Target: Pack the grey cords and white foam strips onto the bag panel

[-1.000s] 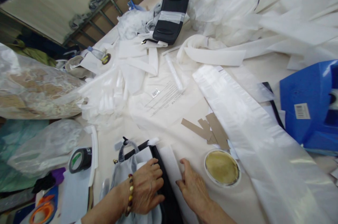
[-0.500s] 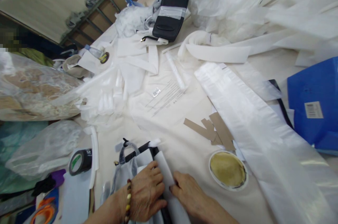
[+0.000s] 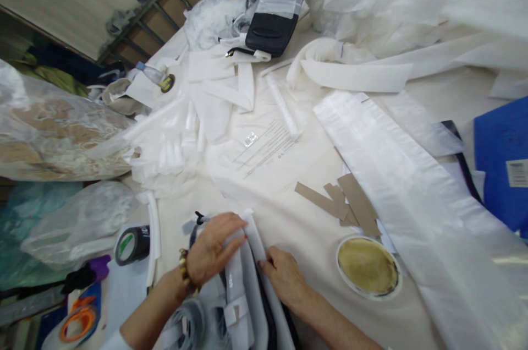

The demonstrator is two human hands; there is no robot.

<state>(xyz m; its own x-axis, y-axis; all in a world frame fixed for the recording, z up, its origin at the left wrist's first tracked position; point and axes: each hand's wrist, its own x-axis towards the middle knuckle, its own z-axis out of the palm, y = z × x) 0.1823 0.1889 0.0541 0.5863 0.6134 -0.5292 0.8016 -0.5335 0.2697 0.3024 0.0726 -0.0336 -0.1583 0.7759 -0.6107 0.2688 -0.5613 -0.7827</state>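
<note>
My left hand [image 3: 212,248], with a bead bracelet on the wrist, lies on a bundle of white foam strips [image 3: 241,284] wrapped round a black item [image 3: 268,306] at the table's near edge. Its fingers are stretched out flat, pressing the top end of the white wrapping. My right hand [image 3: 284,278] sits just right of the bundle, fingers curled and pinching the edge of a white strip. A grey cloth pouch [image 3: 193,322] lies under the bundle.
A round yellowish tape roll [image 3: 368,267] lies right of my hands, with brown card strips [image 3: 342,204] behind it. A black tape roll [image 3: 132,244] sits left. A printed clear bag [image 3: 264,152], long plastic sleeves [image 3: 396,174], a black padded case [image 3: 280,3] and a blue box [image 3: 503,163] lie farther off.
My left hand moved up and flattened over the top of the bundle. The white strip has been folded over the black item, and my right hand shifted slightly along its edge.
</note>
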